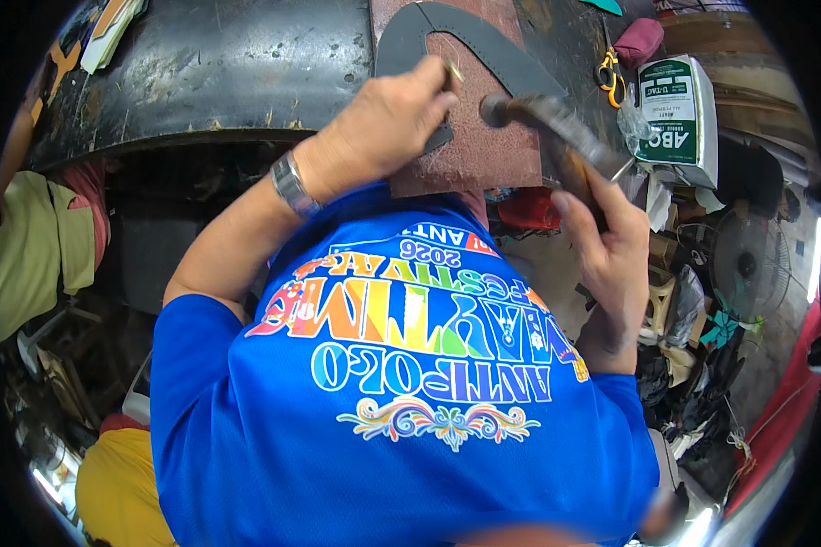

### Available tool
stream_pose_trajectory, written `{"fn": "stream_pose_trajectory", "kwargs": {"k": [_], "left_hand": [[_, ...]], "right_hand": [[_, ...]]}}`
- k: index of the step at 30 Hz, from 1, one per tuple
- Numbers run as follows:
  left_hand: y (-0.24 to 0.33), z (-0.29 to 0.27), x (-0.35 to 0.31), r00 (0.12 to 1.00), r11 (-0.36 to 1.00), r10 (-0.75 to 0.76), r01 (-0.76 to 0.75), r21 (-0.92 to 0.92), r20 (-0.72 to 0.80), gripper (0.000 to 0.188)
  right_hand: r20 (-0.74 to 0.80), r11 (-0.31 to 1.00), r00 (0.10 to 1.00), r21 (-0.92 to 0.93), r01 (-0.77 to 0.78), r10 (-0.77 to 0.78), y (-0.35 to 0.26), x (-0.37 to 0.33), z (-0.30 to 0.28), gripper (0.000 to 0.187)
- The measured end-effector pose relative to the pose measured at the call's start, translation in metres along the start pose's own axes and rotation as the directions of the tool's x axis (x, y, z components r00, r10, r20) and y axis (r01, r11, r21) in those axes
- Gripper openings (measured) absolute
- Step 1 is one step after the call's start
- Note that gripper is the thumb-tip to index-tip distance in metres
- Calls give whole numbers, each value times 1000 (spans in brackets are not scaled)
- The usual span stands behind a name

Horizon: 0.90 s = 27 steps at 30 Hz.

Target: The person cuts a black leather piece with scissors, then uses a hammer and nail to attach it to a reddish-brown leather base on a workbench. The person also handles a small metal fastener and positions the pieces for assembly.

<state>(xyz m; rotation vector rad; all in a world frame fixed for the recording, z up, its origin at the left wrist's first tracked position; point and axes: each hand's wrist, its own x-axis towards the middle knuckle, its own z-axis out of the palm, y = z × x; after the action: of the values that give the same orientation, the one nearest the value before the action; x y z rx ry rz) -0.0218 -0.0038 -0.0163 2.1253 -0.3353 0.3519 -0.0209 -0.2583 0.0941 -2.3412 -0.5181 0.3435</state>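
My left hand (pixel 383 123) is closed, pinching a small brass-coloured metal piece (pixel 454 75) that looks like a short punch; most of it hides behind the fingers. It is over the inner side of a dark grey, U-shaped flat piece (pixel 401 36), which has a row of small dots along its curve. This piece lies on a reddish-brown board (pixel 493 169). My right hand (pixel 611 242) grips the wooden handle of a hammer (pixel 556 118), tilted beside the board. The hammer's round face is raised to the right of my left fingers, apart from the metal piece.
A black-covered worktable (pixel 219 68) stretches to the left, with papers (pixel 109 36) at its far corner. At the right are yellow-handled scissors (pixel 609 77), a maroon cloth bundle (pixel 639 41) and a green-and-white box (pixel 675 118). A fan (pixel 748 264) stands beyond cluttered materials.
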Motion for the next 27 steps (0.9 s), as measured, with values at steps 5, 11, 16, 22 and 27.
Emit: {"fn": "stream_pose_trajectory", "kwargs": {"k": [5,11,16,22,27], "left_hand": [[-10,-6,-1,975,869,-219,209,-449,31,11],[-38,-38,-17,922,837,-304,139,-530,-238,11],[-65,-59,-34,850,817,-421,204,-540,-316,10],[-76,-50,-40,837,800,-424,166,-576,-347,9],[-81,-59,-48,811,812,-439,174,-558,-387,10]], "right_hand": [[-324,996,945,90,-3,32,74,14,10,42],[-527,855,848,-460,-238,-48,163,21,20,40],[-553,946,825,-315,-78,-116,130,57,9,50],[-179,880,943,-440,178,-281,77,142,34,46],[-62,983,998,186,13,-1,58,175,17,26]]}}
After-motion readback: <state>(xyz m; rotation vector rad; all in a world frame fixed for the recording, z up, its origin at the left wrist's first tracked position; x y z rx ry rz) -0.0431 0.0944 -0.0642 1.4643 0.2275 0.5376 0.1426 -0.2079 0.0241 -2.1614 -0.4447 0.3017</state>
